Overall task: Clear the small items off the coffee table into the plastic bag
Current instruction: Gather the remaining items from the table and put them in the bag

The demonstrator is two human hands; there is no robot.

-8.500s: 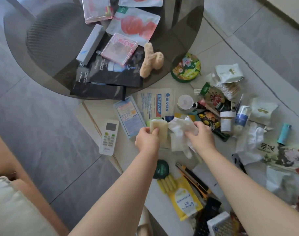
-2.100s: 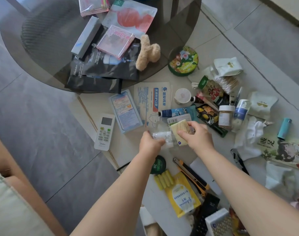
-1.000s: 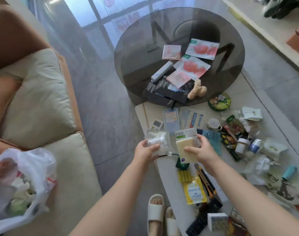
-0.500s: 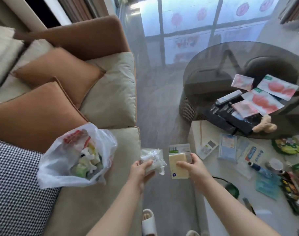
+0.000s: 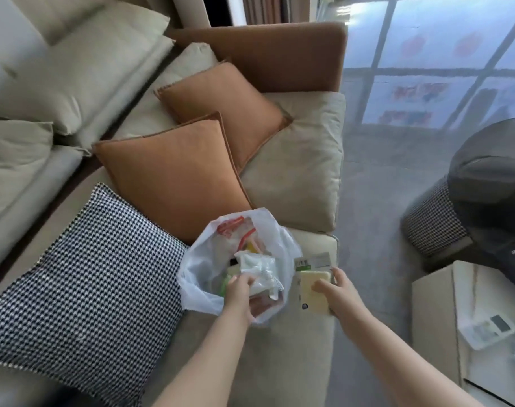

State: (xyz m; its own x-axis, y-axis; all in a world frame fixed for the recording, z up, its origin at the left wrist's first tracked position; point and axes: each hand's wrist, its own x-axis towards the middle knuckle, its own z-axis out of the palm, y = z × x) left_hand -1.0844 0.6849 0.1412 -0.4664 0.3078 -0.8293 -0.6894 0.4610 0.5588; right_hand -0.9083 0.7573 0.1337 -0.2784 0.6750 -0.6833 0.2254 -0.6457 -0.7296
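A translucent white plastic bag sits open on the sofa seat, with several small items inside. My left hand holds a crinkled clear packet over the bag's mouth. Just right of the bag, my right hand grips a pale yellow flat package with a white and green label. The white coffee table shows only at the right edge, with a white remote control lying on it.
A black-and-white houndstooth cushion lies left of the bag. Two orange cushions and a beige cushion lean behind it. The dark round glass table stands at the right. Grey floor runs between sofa and tables.
My view has swung left from the coffee table to the sofa. Both hands carried their packets across, and the left one now hangs over the open bag.
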